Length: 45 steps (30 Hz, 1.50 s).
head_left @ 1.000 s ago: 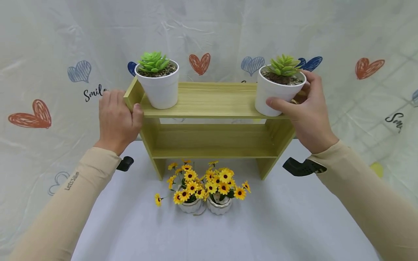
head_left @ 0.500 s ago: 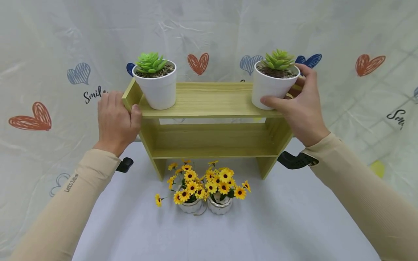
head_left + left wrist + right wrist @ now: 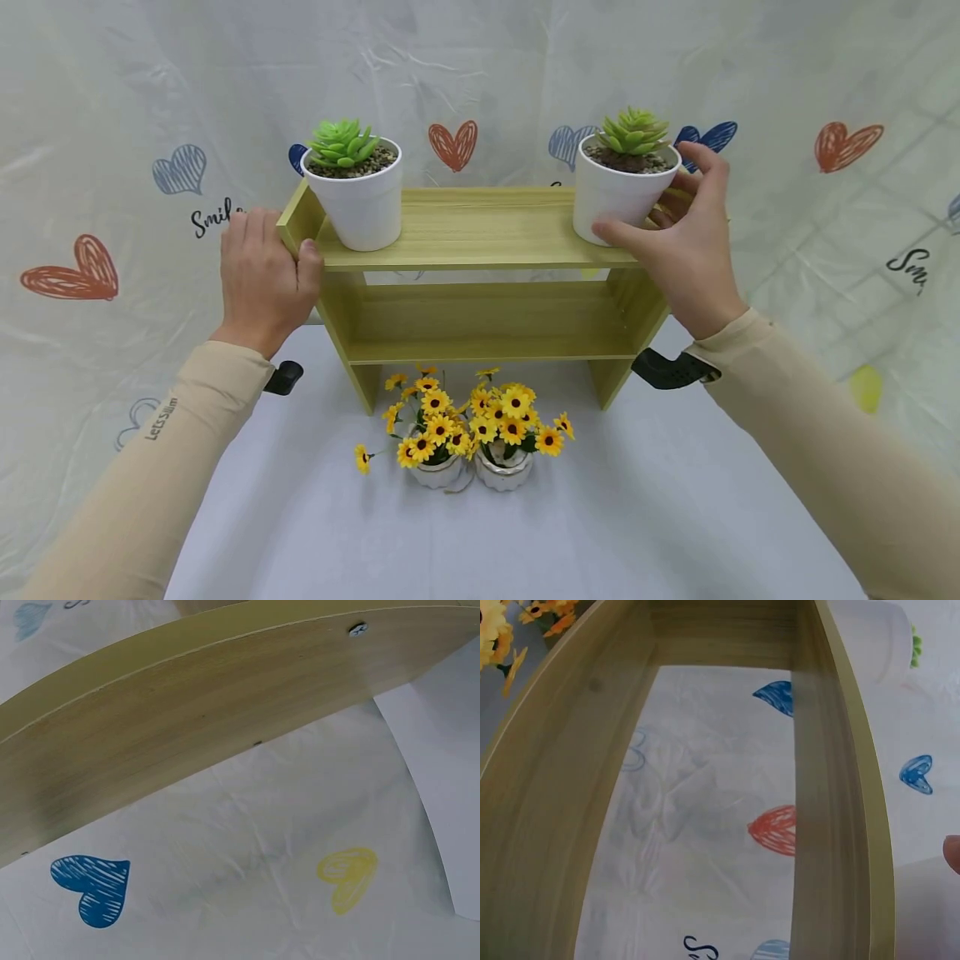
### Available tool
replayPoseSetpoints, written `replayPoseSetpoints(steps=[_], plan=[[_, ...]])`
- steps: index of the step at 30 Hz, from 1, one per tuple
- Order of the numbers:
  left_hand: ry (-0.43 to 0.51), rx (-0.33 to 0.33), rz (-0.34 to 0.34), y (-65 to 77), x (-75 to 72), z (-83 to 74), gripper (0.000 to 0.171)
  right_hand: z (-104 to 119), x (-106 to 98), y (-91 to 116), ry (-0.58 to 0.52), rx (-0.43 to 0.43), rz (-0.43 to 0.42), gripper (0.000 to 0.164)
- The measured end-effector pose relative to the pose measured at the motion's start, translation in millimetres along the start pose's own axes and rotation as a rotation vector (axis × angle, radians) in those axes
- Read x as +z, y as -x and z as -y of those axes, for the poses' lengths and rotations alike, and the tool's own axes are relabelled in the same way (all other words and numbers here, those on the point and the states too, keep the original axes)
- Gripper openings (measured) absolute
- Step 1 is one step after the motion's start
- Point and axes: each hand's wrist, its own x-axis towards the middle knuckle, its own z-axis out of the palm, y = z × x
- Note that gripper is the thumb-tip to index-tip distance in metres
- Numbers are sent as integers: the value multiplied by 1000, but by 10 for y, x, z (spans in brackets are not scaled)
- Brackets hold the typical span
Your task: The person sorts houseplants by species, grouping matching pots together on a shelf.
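Observation:
My left hand [image 3: 264, 279] grips the left side panel of a wooden shelf rack [image 3: 480, 321], its thumb over the panel's front edge. On the top board at the right stands a succulent in a white pot [image 3: 618, 193]. My right hand [image 3: 693, 262] holds that pot from the right, thumb low on the front, the other fingers spread around the side and back. A second potted succulent [image 3: 363, 208] stands upright at the board's left end. In the right wrist view only a thumb tip shows at the right edge; the left wrist view shows the side panel [image 3: 187, 705] without the hand.
Two small white pots of yellow flowers, one left [image 3: 437, 473] and one right [image 3: 504, 473], stand side by side on the white tabletop [image 3: 480, 550] before the rack. The rack's middle board [image 3: 491, 325] lies below the top one. A patterned curtain [image 3: 480, 67] hangs behind.
The right-hand pot has shifted left and back along the top board, my right hand moving with it; its fingers are now spread more. My left hand has kept its place on the side panel.

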Motion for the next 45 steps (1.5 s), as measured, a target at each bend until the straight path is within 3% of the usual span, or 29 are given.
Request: replayPoseSetpoints(steps=[6, 9, 15, 19, 24, 32, 39, 45], plan=[[-2, -7, -5, 6, -4, -3, 47, -53, -10, 221, 3, -143, -93, 108], [-5, -6, -7, 7, -10, -10, 47, -75, -19, 357, -54, -219, -157, 103], [-11, 0, -1, -4, -11, -19, 47, -309, -22, 632, -344, -414, -242, 68], [-14, -3, 7, 0, -24, -9, 48, -636, -21, 770, -514, -499, -215, 60], [-28, -3, 30, -27, -40, -7, 50, -1064, -9, 914, -572, -498, -57, 58], [-44, -2, 38, -23, -53, 0, 48, -1600, 64, 1157, -346, -384, 206, 63], [-51, -6, 33, -16, -39, 18, 47, -2054, 245, 1348, -193, -273, 322, 67], [-39, -8, 21, -29, -19, 0, 49, -2274, 445, 1515, -255, -220, 396, 85]])
